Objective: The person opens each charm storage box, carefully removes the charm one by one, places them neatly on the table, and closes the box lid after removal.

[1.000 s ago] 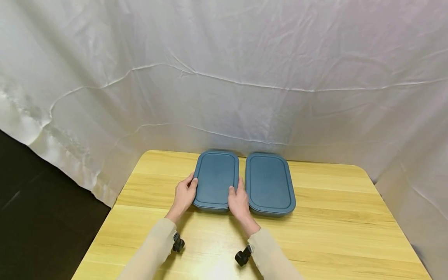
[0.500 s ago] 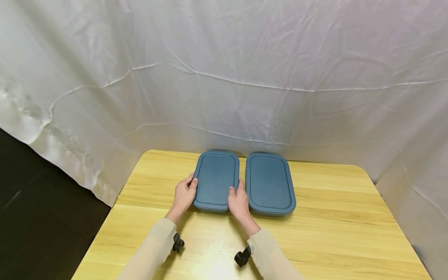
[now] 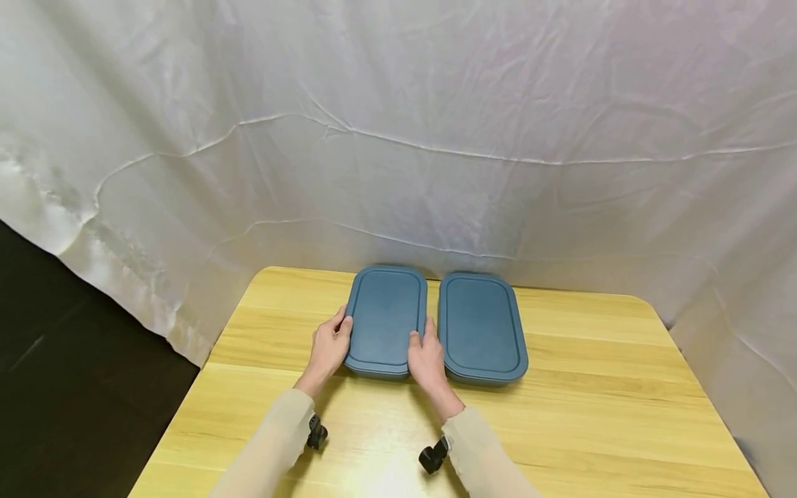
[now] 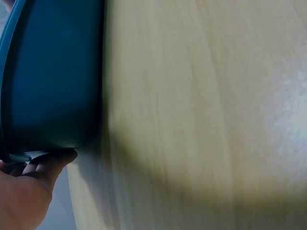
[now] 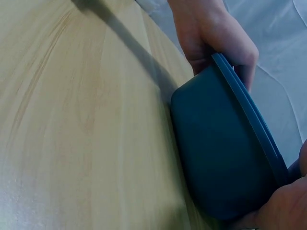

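Observation:
A blue rectangular storage box point(image 3: 386, 315) with a fitted lid sits at the back of the wooden table. My left hand point(image 3: 330, 344) grips its left side, thumb over the lid's edge and fingers against the wall. On the opposite side my right hand point(image 3: 426, 356) holds the same box, thumb on the lid's rim, fingers down in the narrow gap. In the left wrist view the left hand point(image 4: 29, 196) has its fingertips against the box's lower wall point(image 4: 53, 81). The right wrist view shows both hands at the two ends of the box's near face point(image 5: 220, 148).
A second, matching blue box point(image 3: 482, 325) stands just right of the held one, its lid on. Behind the table point(image 3: 598, 401) hangs a pale, creased curtain point(image 3: 398, 187). The dark floor point(image 3: 81, 387) lies past the table's left edge.

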A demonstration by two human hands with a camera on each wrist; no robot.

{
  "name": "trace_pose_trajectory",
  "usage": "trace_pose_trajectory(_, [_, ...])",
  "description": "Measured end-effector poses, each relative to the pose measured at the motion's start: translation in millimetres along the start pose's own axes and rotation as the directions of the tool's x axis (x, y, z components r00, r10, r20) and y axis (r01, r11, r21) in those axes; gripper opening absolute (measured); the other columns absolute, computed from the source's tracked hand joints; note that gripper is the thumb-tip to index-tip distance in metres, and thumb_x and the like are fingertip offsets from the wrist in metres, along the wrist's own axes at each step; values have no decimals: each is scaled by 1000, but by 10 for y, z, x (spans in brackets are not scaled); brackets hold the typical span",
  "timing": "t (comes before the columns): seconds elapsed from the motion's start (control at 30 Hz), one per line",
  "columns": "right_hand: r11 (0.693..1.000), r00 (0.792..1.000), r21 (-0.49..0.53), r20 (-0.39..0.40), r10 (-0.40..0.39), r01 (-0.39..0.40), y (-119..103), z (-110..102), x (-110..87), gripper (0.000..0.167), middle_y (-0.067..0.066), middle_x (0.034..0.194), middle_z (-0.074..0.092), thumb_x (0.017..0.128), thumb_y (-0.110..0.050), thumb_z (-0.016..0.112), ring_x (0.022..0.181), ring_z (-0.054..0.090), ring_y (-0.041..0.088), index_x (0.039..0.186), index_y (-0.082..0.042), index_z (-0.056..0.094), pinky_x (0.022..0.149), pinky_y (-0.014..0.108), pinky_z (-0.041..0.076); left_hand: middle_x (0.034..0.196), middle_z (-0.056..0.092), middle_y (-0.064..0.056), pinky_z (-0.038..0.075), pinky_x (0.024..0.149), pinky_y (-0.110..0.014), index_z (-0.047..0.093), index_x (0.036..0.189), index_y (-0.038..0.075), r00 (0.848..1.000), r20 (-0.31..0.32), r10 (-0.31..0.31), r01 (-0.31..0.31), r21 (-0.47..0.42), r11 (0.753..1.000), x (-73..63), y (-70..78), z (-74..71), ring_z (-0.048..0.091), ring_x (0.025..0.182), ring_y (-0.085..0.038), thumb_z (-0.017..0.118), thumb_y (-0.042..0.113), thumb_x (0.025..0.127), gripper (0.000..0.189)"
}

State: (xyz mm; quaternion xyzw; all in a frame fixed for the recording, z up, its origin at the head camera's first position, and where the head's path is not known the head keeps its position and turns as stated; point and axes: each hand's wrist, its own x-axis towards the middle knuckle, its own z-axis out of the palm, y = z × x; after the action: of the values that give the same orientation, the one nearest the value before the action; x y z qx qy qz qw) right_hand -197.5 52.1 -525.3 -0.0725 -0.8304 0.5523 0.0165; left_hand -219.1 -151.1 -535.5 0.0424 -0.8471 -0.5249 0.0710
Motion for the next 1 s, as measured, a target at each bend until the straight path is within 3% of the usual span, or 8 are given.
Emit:
trace_pose_trajectory(0.1, [1000, 1000, -3, 13, 3, -3, -19, -6, -1, 65, 31, 166, 34, 112, -19, 43, 141, 52, 46, 166, 6, 18, 125, 58, 33, 154, 55, -20, 44, 120, -52, 52, 155, 4, 1000, -5, 4, -4, 4, 1000, 8, 22, 4, 54, 143, -39, 53, 22, 110, 48])
trace_pose_trajectory(0.23, [999, 999, -27, 50, 22, -20, -29, -16, -6, 65, 32, 111, 66, 113, -20, 40, 67, 58, 28, 167, 5, 12, 108, 54, 49, 153, 56, -20, 44, 119, -52, 53, 153, 2, 1000, -24, 3, -3, 7, 1000, 5, 40, 35, 53, 144, -39, 52, 19, 110, 46])
trace_pose_trajectory(0.3, [999, 998, -24, 66, 23, -22, -36, -27, -11, 66, 32, 113, 65, 114, -20, 39, 71, 62, 31, 167, 6, 11, 109, 55, 48, 153, 55, -20, 44, 119, -53, 54, 152, 1, 999, -35, 0, 0, 7, 1000, 0, 50, 47, 53, 144, -39, 52, 18, 110, 45])
trace_pose_trajectory(0.37, [1000, 997, -20, 74, 20, -19, -48, -41, -10, 66, 34, 143, 57, 113, -20, 39, 111, 69, 40, 167, 6, 12, 119, 57, 41, 154, 55, -19, 45, 119, -53, 53, 152, 1, 999, -37, -6, 6, 7, 1000, -6, 62, 52, 53, 144, -39, 51, 19, 110, 46])
trace_pose_trajectory(0.47, [1000, 997, -15, 80, 13, -12, -67, -62, -8, 65, 27, 172, 21, 113, -20, 40, 157, 29, 45, 166, 7, 13, 128, 60, 28, 155, 55, -19, 44, 119, -53, 53, 152, 1, 999, -35, -15, 16, 14, 1000, -6, 79, 47, 52, 145, -39, 51, 20, 110, 46])
trace_pose_trajectory(0.67, [999, 997, -45, 82, 8, -4, -118, -88, -8, 65, 34, 158, 43, 114, -21, 39, 136, 53, 50, 167, 6, 13, 124, 60, 35, 156, 53, -18, 42, 121, -53, 52, 154, 2, 999, -32, -25, 26, 8, 1000, 9, 113, 30, 49, 147, -39, 50, 21, 111, 47])
trace_pose_trajectory(0.87, [999, 997, -46, 79, -16, 20, -197, -128, 4, 65, 28, 169, 30, 115, -25, 39, 152, 39, 45, 167, 4, 14, 125, 59, 34, 157, 53, -17, 42, 121, -54, 51, 155, 4, 999, -34, -28, 28, -4, 1000, 23, 161, -12, 49, 148, -38, 49, 22, 111, 47])
trace_pose_trajectory(1.0, [995, 996, -66, 55, -66, 70, -263, -170, 10, 61, 25, 104, 71, 115, -26, 39, 104, 68, 41, 166, 3, 22, 106, 56, 51, 156, 54, -19, 43, 120, -54, 52, 155, 4, 999, -39, -33, 32, -18, 999, 30, 185, -54, 50, 146, -39, 49, 23, 111, 47])
